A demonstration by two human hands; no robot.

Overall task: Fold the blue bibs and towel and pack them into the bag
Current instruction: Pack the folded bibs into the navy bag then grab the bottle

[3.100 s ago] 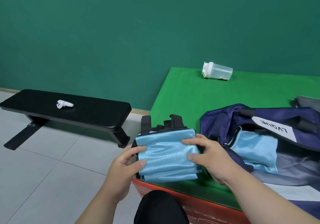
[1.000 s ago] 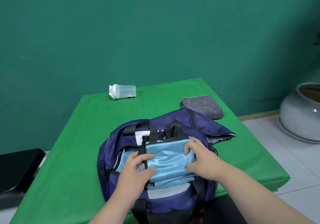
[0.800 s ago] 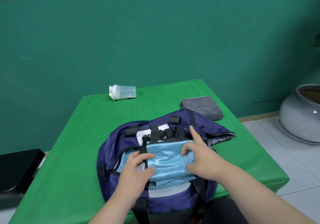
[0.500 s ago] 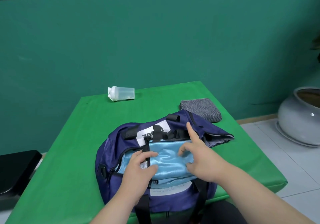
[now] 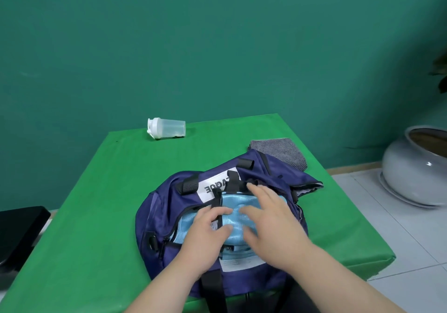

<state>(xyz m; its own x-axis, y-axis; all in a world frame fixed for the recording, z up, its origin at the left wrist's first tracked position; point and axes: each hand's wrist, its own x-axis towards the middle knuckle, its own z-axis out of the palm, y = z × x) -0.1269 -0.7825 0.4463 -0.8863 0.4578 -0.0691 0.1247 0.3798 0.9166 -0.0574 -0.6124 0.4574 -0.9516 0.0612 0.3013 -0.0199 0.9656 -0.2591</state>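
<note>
Left hand (image 5: 205, 233), right hand (image 5: 273, 225) palm-down on bib (image 5: 233, 201) in bag (image 5: 167, 201).

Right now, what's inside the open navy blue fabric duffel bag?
Folded light blue shiny bibs fill the opening of the navy duffel bag, with the left hand and right hand on top. Anything beneath them is covered.

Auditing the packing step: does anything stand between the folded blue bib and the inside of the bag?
A black strap crosses the blue bib at the bag's mouth, by the left hand; whose strap it is remains unclear. Nothing else visible blocks it.
</note>
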